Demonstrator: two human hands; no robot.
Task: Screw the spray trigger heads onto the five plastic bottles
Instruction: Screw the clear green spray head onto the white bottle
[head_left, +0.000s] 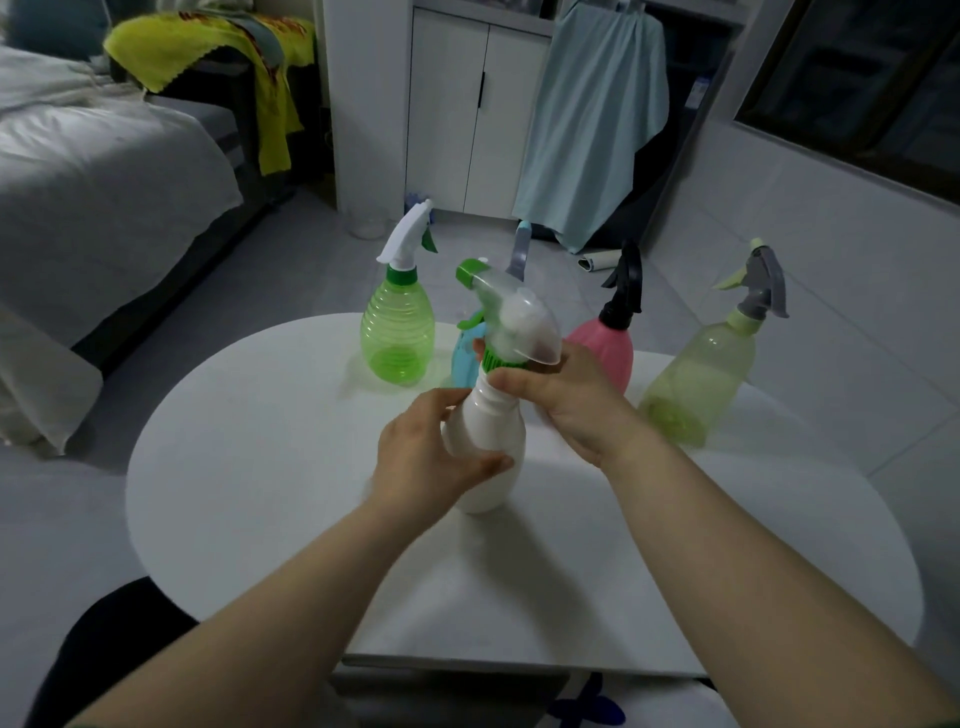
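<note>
— What is being worked on?

— A smooth, pear-shaped white opaque plastic bottle (491, 457) near the middle of a round white tabletop (249, 467), its base down and its neck leaning slightly. The left hand (423, 447) grips the body, with fingers and thumb curled round it. On the neck sits a translucent spray trigger head (519, 317) with a green nozzle tip. The right hand (563, 400) pinches the green ribbed collar (496, 361) at the head's base.

— Which step is that?

— It looks like the collar is being screwed down on this bottle. Whether the thread is already tight cannot be told. The next move probably calls for the left hand to brace the slippery body while the right turns the collar until it stops. The ribs should give the fingertips purchase. The head needs to sit straight, or the thread may cross.

— And the other bottles?

— Four stand behind it in a loose row, each with a head on. At the left is a clear green ridged bottle (397, 332) with a white trigger. Next is a light blue bottle (464, 364), mostly hidden. Then comes a rounded pink bottle (610, 358) with a black trigger. Far right is a pale yellow translucent bottle (701, 374) with a grey trigger. This appears to be the last of the five.

— Anything beyond?

— A bed with pale sheets (104, 171) at the left and a white cabinet (452, 104) at the back.
</note>
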